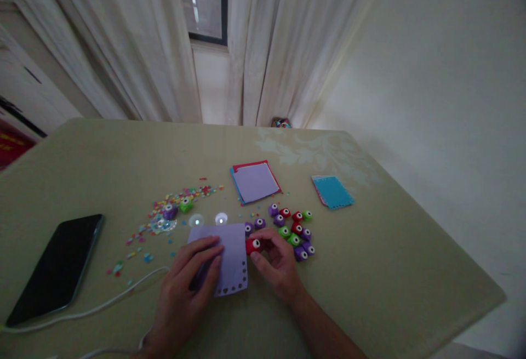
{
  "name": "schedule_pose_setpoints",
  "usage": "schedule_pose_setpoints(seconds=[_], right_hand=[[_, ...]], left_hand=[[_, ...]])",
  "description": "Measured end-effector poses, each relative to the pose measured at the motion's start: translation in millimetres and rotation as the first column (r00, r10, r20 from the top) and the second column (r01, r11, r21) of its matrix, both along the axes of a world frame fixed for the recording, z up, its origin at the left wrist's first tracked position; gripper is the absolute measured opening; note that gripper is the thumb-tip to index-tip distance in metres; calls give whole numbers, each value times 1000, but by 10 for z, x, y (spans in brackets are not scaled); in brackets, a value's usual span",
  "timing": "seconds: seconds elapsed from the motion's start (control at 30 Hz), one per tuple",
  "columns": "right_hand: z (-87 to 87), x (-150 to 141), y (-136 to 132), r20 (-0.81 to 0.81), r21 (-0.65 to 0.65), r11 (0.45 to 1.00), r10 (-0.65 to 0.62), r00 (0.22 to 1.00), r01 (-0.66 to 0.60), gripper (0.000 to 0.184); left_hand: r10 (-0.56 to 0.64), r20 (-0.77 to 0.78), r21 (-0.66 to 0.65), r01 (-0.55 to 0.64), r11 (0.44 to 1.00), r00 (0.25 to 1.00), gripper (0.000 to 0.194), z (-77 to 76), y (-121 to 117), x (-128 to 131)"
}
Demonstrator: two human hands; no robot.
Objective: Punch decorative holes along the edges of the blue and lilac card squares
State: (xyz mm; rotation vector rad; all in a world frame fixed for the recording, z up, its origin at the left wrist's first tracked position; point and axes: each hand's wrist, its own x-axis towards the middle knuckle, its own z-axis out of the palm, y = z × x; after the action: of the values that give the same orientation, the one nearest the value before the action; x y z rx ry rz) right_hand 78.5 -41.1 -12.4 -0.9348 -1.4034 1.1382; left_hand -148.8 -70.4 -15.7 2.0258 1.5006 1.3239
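A light purple sheet of paper (233,255) lies in front of me, with small star and heart holes punched along its lower and right edges. My left hand (187,282) rests its fingers across the left part of the sheet and holds it. My right hand (277,263) grips a red craft punch (252,246) between thumb and fingers, at the sheet's right edge. Whether the paper sits inside the punch's slot I cannot tell. Just behind the right hand is a purple punch (259,223). To its right stands a group of red, green and purple punches (296,228).
Beyond the sheet is a stack of coloured paper (257,182); farther right, a blue punched stack (333,192). Colourful confetti (158,205) is scattered at left around a green punch (186,204) and a purple one. A phone (57,266) and white cable (110,297) lie left.
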Motion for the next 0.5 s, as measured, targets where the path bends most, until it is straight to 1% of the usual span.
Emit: schedule_pose_setpoints(seconds=[0.13,0.27,0.4,0.5], right_hand=[[8,7,-2,83,76,997,-19,996,13,24],[76,8,3,170,133,991,-33,985,10,24],[147,20,15,260,162,986,-14,965,-29,22],[156,35,31,331,167,982,23,943,-83,24]], left_hand=[[10,0,21,-10,1000,1000,22,15,9,-3],[26,2,21,-26,999,1000,21,39,-4,-4],[32,1,38,-32,999,999,21,37,-7,-7],[8,-33,34,-7,999,999,22,4,11,-13]])
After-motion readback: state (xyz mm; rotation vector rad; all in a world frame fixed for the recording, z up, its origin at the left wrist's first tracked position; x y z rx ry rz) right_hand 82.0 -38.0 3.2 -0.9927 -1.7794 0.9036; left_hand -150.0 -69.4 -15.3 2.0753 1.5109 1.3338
